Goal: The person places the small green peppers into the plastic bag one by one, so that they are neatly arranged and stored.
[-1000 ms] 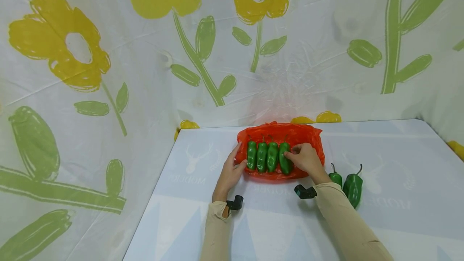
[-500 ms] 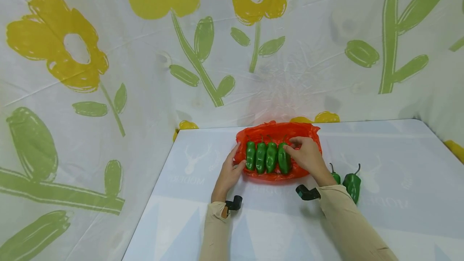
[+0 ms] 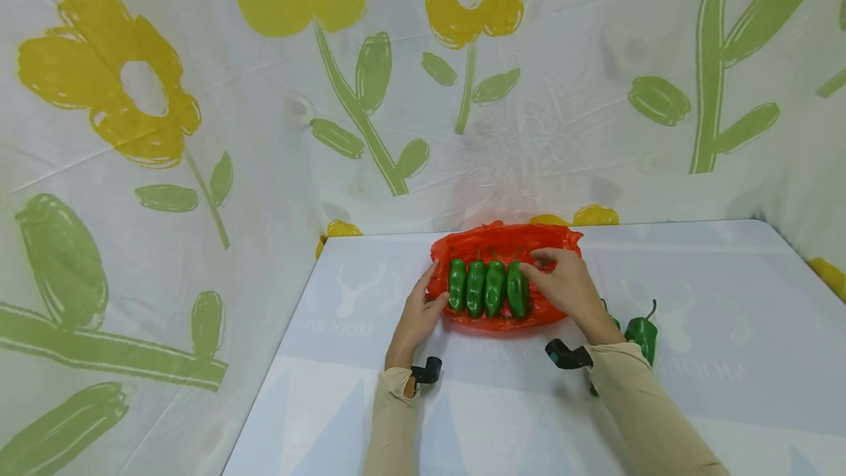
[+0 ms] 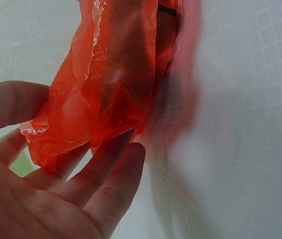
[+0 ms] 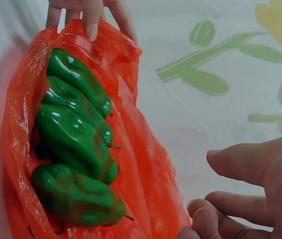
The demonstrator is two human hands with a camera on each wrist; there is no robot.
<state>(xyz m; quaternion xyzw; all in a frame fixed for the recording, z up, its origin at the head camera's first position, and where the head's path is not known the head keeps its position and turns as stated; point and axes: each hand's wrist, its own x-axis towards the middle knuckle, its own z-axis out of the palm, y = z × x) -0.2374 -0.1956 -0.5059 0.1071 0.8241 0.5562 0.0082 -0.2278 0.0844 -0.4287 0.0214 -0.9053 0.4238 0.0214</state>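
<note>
Several glossy green peppers lie side by side, stems away from the person, in an opened-out red plastic bag (image 3: 489, 323) in the head view. My left hand (image 3: 416, 318) grips the bag's left end, its thumb on the near side and the other fingers behind the film, as the left wrist view shows. My right hand (image 3: 570, 289) hangs over the bag's right side with loosely bent fingers and holds nothing. Its fingertips are right beside the rightmost green pepper (image 3: 518, 292). In the right wrist view that pepper (image 5: 76, 194) lies apart from the hand (image 5: 260, 189).
Another green pepper (image 3: 642, 336) lies on the white patterned table (image 3: 489, 417) to the right of the bag, and one more is mostly hidden behind the right forearm. A flower-printed curtain (image 3: 562, 145) stands close behind the table's far edge.
My right hand has let go of the rightmost pepper and drawn slightly up and right. The right forearm now covers more of the loose peppers. My left hand has kept its place.
</note>
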